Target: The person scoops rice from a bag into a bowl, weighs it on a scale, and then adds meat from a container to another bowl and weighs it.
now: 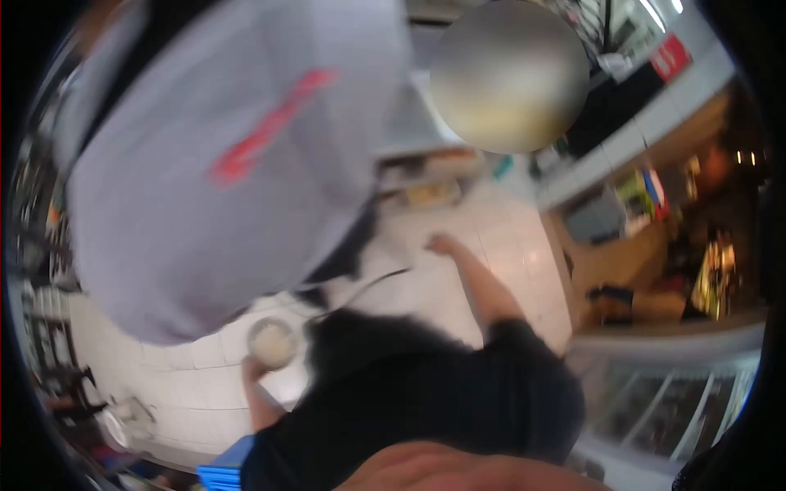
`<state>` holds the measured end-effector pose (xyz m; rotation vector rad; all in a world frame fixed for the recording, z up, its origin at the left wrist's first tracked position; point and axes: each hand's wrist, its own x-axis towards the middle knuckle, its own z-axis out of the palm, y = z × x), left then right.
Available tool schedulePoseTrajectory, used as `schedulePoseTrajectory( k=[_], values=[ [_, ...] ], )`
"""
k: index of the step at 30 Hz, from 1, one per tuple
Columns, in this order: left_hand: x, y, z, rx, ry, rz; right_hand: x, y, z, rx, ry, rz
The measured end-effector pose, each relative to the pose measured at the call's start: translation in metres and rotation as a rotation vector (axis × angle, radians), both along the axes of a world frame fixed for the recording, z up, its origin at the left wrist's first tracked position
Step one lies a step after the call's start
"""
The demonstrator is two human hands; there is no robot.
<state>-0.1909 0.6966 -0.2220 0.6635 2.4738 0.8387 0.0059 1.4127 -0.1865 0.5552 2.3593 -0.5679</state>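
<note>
Low on the left, my left hand [255, 366] grips the edge of a round bowl [273, 342] with pale contents, too blurred to name. My right hand [441, 243] is held out over the light tiled floor [524, 245], right of the middle. Motion smears its fingers, and no object shows clearly in it. Both bare arms come out of a black top at the bottom of the view. A dark strap or cord curves between the hands.
A person in a grey top with red lettering [270, 127] fills the upper left, very close. A round blurred patch [508, 78] lies at the upper right. Boxes and packages [639, 204] stand on the right, above a glass-topped case [671, 409]. A blue item [223, 465] is at the lower left.
</note>
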Motion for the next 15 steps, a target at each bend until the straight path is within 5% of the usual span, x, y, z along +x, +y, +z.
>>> schedulePoseTrajectory(
  k=[1,2,3,4,5,6,8,14,15],
  values=[
    [0.028,0.009,0.018,-0.016,-0.648,0.667,-0.01,-0.015,0.053,0.097,0.033,-0.015],
    [0.056,0.019,0.013,0.023,-0.627,0.809,-0.021,0.006,0.0,0.093,0.043,0.228],
    [0.073,0.004,-0.019,0.058,-0.109,0.1,-0.028,0.004,0.005,0.025,0.056,0.255],
    [0.091,0.014,0.02,-0.12,0.162,-0.214,-0.033,0.004,-0.033,-0.043,0.127,0.219],
    [0.096,0.028,0.012,-0.607,0.116,-0.26,-0.039,0.003,-0.043,-0.098,0.199,0.195],
    [0.122,0.034,0.012,-0.353,0.256,-0.119,-0.039,0.006,-0.051,-0.108,0.201,0.181],
    [0.111,0.056,0.032,-0.353,0.224,-0.145,-0.045,-0.023,0.01,-0.06,0.357,-0.31],
    [0.145,0.136,0.062,-0.238,-0.097,0.0,-0.15,0.057,0.023,0.001,0.738,-0.387],
    [0.138,0.154,0.046,-0.23,-0.76,0.742,-0.184,0.078,0.02,0.053,0.882,-0.357]
  ],
)
